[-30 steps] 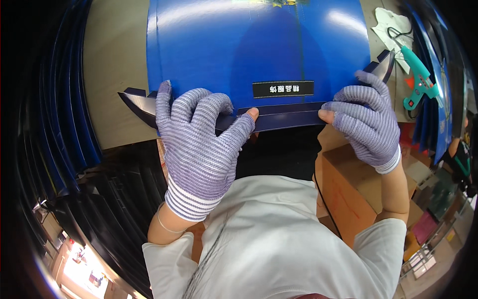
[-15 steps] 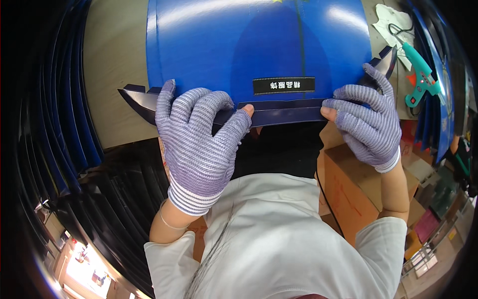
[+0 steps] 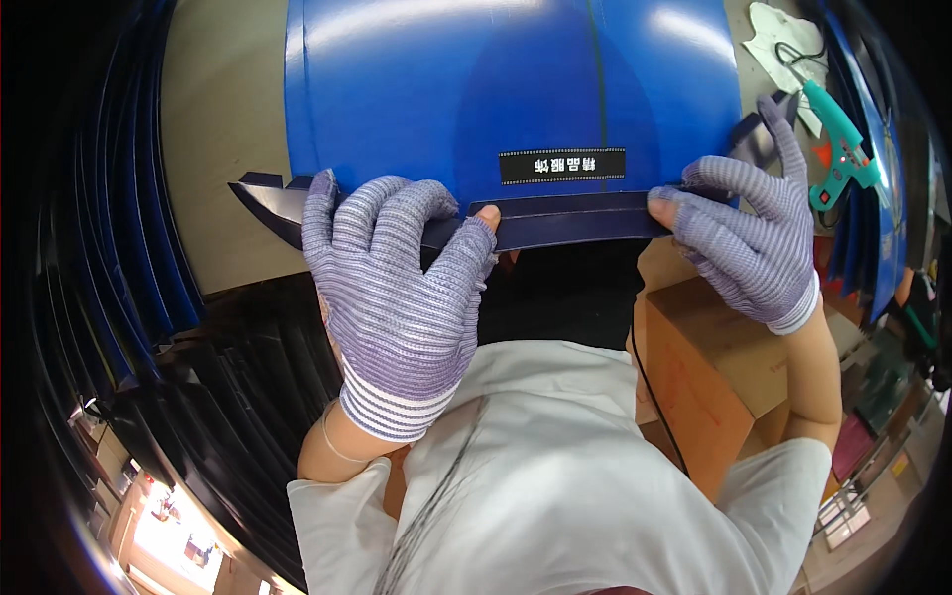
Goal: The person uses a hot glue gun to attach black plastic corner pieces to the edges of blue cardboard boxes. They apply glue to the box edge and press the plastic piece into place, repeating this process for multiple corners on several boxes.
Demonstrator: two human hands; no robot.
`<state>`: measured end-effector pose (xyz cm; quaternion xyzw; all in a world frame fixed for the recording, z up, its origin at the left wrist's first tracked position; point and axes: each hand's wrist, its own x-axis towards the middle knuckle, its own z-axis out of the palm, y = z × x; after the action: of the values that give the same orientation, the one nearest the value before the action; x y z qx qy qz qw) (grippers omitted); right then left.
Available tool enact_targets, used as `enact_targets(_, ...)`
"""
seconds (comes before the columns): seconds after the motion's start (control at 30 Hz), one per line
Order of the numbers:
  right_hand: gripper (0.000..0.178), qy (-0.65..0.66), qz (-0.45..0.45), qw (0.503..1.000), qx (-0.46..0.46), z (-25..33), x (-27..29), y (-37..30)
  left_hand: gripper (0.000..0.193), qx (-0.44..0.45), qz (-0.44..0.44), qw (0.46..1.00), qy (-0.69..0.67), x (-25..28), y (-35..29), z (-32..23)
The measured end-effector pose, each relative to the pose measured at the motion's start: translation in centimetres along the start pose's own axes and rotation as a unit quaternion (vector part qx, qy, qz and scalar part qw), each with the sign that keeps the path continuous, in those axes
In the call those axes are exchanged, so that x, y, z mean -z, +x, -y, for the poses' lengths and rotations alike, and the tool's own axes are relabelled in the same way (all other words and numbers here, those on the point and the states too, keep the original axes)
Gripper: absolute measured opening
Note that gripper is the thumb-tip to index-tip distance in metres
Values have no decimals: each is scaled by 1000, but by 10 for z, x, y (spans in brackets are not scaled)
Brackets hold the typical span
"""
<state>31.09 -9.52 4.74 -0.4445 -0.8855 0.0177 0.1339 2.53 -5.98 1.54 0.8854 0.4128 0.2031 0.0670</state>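
A glossy blue cardboard sheet (image 3: 397, 89) lies on the table, with a black printed label (image 3: 562, 166) near its close edge. Along that edge runs a folded dark blue cardboard strip (image 3: 575, 220), whose cut, upturned end sticks out past the sheet at the left. My left hand (image 3: 397, 258), in a striped purple and white glove with a bare thumb tip, grips the strip left of its middle. Toward the right end my right hand (image 3: 754, 228), gloved alike, presses its bare thumb tip on the strip, forefinger raised. The undersides of both grips are hidden.
A teal glue gun (image 3: 841, 149) lies at the right beside a white crumpled sheet (image 3: 788, 50). Blue folded panels (image 3: 873, 228) stand at the far right, and dark folded stacks (image 3: 109, 248) line the left. Below the table at the right is a cardboard box (image 3: 704, 367).
My right hand has slid a little to the right along the strip, its forefinger lifting more upright. The sheet and my left hand have shifted slightly to the left.
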Motion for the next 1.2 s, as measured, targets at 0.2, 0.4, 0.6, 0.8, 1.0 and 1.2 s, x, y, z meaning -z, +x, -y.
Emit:
enact_targets(0.2, 25, 30, -40, 999, 15, 12, -24, 7, 21, -1, 33, 999, -9, 8, 0, 3)
enact_targets(0.4, 28, 72, -88, 991, 77, 39, -54, 58, 27, -35, 14, 999, -17, 5, 1, 17)
enact_targets(0.6, 14, 47, -28, 998, 11, 8, -17, 21, 31, -20, 36, 999, -1, 11, 5, 13)
enact_targets(0.8, 10, 17, 18, 998, 58, -14, 4, 16, 31, -52, 76, 996, 10, 21, 14, 20)
enact_targets(1.0, 26, -36, 52, 996, 61, -26, 20, 4, 35, -89, 78, 993, -19, 41, 20, 49)
enact_targets(1.2, 27, -32, 100, 990, 97, -32, 29, 29, 22, -105, 46, 993, -3, 45, 32, 62)
